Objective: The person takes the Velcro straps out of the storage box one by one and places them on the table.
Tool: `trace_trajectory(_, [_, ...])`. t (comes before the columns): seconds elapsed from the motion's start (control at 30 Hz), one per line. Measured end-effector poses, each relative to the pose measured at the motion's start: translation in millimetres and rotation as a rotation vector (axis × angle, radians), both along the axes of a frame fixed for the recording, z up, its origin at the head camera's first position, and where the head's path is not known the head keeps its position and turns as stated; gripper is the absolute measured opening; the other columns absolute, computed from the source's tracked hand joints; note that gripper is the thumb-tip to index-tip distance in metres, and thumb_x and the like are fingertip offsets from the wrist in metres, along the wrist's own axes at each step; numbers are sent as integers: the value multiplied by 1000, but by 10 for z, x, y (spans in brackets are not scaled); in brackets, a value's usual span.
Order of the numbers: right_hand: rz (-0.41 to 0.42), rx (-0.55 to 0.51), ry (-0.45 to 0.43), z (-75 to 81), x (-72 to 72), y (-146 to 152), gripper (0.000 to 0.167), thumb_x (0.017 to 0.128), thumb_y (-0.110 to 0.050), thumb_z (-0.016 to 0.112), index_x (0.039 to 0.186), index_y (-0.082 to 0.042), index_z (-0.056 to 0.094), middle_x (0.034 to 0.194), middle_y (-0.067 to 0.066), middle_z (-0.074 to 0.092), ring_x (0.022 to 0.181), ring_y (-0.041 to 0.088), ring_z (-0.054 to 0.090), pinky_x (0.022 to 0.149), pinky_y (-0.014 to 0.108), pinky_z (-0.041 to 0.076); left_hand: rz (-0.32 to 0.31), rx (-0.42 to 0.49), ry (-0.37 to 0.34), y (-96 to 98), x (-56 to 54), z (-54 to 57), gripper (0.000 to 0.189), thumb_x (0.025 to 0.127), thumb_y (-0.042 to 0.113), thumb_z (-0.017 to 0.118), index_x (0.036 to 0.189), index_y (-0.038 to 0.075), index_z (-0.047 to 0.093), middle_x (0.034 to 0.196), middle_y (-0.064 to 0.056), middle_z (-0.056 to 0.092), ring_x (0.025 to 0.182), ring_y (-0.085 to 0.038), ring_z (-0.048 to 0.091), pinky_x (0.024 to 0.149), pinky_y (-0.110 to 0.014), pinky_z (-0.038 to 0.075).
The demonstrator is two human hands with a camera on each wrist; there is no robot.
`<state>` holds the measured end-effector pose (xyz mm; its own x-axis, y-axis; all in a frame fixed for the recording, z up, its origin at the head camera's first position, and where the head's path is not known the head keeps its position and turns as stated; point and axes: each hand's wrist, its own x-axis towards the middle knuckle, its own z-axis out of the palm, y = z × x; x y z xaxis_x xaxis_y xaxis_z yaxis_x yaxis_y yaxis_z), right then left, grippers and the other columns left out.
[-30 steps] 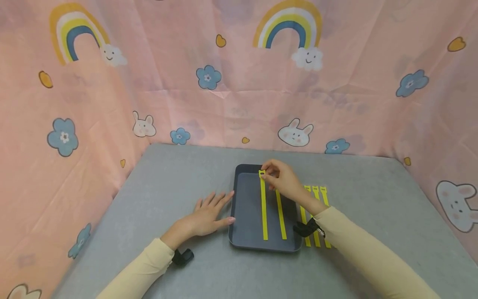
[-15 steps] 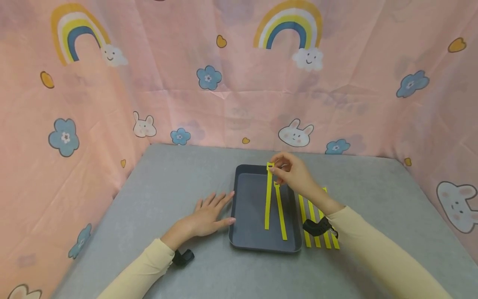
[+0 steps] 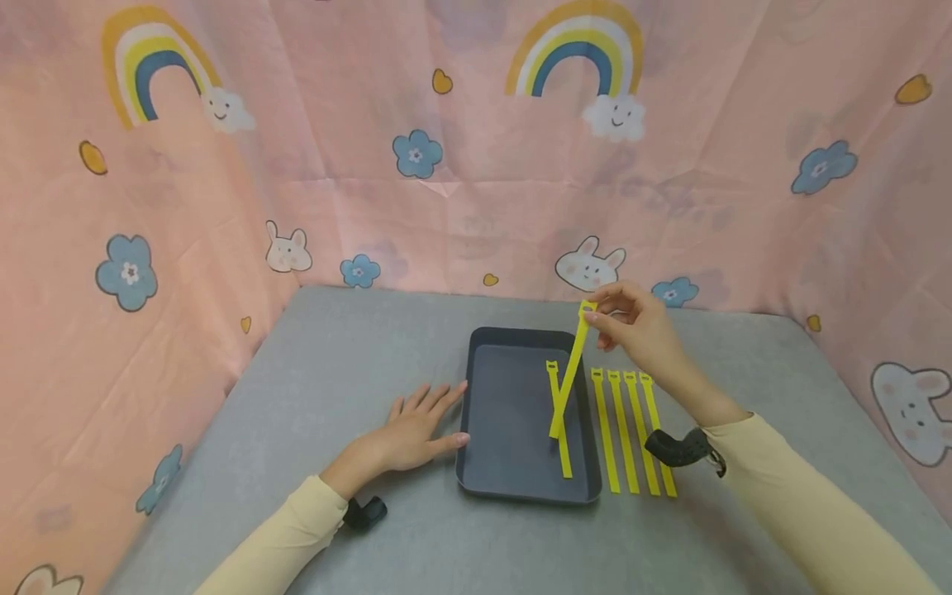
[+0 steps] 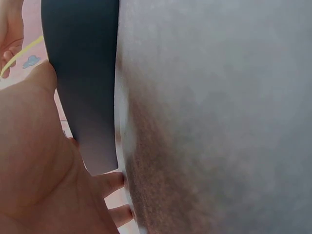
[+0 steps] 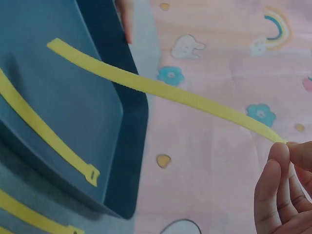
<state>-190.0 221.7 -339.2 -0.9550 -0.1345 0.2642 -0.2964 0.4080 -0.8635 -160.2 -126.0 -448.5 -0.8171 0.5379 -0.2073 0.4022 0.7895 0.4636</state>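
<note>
My right hand (image 3: 632,326) pinches a yellow hook-and-loop cable tie (image 3: 571,372) by its slotted head, between thumb and fingertips. The strap slants down to the left over the dark grey tray (image 3: 498,487), its tail above the tray floor in the right wrist view. A second yellow tie (image 5: 46,129) lies inside the tray, toward its right side. My left hand (image 3: 409,434) is spread flat on the table, with thumb and forefinger at the tray's left wall. In the left wrist view, the left palm (image 4: 44,161) stands beside the tray's dark side (image 4: 83,87).
Several more yellow ties (image 3: 621,430) lie in a row on the grey table (image 3: 357,339), just right of the tray. A pink patterned curtain (image 3: 476,165) encloses the back and sides. Black wrist cameras (image 3: 677,448) sit on both wrists.
My right hand has lifted the tie up from the tray and moved right, away from the tray's middle, tilting the strap. The left hand and tray have stayed put.
</note>
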Motion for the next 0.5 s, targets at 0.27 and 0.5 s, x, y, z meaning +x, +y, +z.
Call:
trace_trajectory(0.27, [-40, -5, -37, 143, 134, 285, 28, 94, -22, 69, 119, -12, 60, 88, -8, 63, 63, 15, 66, 62, 27, 57, -1, -9, -5, 9, 11, 23, 81, 96, 66, 43, 160, 37, 1, 169, -7, 12, 156, -39, 3, 118, -70, 5])
trace_trajectory(0.5, [-111, 27, -92, 204, 224, 554, 31, 95, -25, 68, 119, -10, 59, 88, -9, 67, 64, 15, 65, 63, 29, 56, -4, -7, 0, 13, 17, 36, 81, 97, 65, 44, 160, 37, 2, 169, -7, 12, 156, -39, 4, 117, -71, 6])
